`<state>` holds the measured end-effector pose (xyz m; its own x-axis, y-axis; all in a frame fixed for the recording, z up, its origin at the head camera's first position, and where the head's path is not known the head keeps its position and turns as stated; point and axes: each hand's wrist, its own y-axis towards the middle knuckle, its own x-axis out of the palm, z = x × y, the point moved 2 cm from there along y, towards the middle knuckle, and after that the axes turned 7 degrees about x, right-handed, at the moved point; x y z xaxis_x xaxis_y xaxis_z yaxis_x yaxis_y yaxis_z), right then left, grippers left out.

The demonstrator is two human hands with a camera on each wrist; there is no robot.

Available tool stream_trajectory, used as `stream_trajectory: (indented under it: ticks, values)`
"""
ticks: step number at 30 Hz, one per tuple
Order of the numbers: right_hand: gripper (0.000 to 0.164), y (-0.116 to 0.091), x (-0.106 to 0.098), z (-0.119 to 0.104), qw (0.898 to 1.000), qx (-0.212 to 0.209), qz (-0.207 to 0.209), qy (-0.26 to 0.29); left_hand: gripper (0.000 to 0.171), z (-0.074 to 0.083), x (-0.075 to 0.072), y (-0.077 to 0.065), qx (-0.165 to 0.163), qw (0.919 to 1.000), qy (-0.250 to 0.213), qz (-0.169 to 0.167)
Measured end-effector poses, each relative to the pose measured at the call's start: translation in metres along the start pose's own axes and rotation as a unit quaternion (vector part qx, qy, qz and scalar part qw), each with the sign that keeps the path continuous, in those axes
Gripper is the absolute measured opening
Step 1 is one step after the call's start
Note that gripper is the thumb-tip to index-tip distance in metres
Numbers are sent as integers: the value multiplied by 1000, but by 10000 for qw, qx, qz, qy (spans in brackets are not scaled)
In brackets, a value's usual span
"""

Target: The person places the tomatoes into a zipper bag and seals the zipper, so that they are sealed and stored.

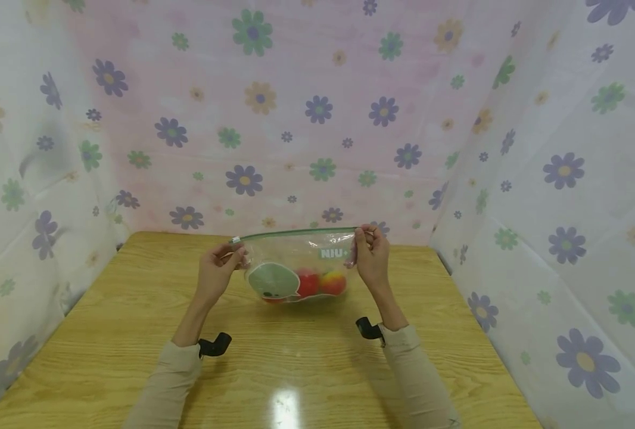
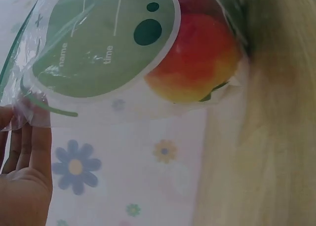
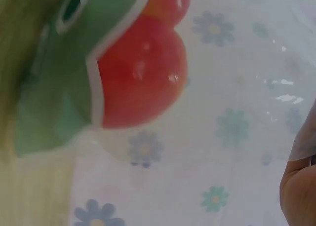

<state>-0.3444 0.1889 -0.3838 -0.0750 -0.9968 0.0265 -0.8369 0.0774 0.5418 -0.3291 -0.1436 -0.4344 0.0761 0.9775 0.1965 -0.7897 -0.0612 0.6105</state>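
A clear zip bag (image 1: 282, 247) with a green top strip and a white slider at its left end hangs between both hands over the table. My left hand (image 1: 215, 274) pinches its upper left corner, thumb in front. At the upper right corner, my right hand (image 1: 372, 256) grips the bag's edge. Inside lie several red and yellow fruits; one is a red-yellow fruit (image 1: 332, 283) at the right, and another, a mango-like fruit (image 2: 197, 58), fills the left wrist view. A green printed patch (image 2: 103, 43) with "name" and "time" hides part of the contents. In the right wrist view, a red fruit (image 3: 143, 73) shows through the plastic.
The wooden table (image 1: 274, 369) extends under both forearms. Flower-patterned cloth (image 1: 290, 119) walls it off at the back, left and right. Each wrist wears a black camera mount (image 1: 215, 344).
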Motion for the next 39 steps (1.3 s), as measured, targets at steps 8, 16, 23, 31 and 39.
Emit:
stream_trajectory:
  ticks: [8,16,23,31,39]
  values:
    - [26,13,-2,-38,9973,456,-572,55,15,36,7,25,350,9966,-354,650]
    - [31,22,-5,-25,9883,1357,-693,74,21,21,8,32,-591,9948,-294,771]
    - [31,32,-11,2,9846,1614,-586,-337,45,3,5,32,-1028,9945,-158,71]
    - [43,34,-16,18,9707,1940,-1140,-846,54,-12,-2,26,-1545,9857,508,-431]
    - [51,29,-17,31,9572,1438,-1759,-1795,64,-28,-11,15,-1804,9375,2705,-1238]
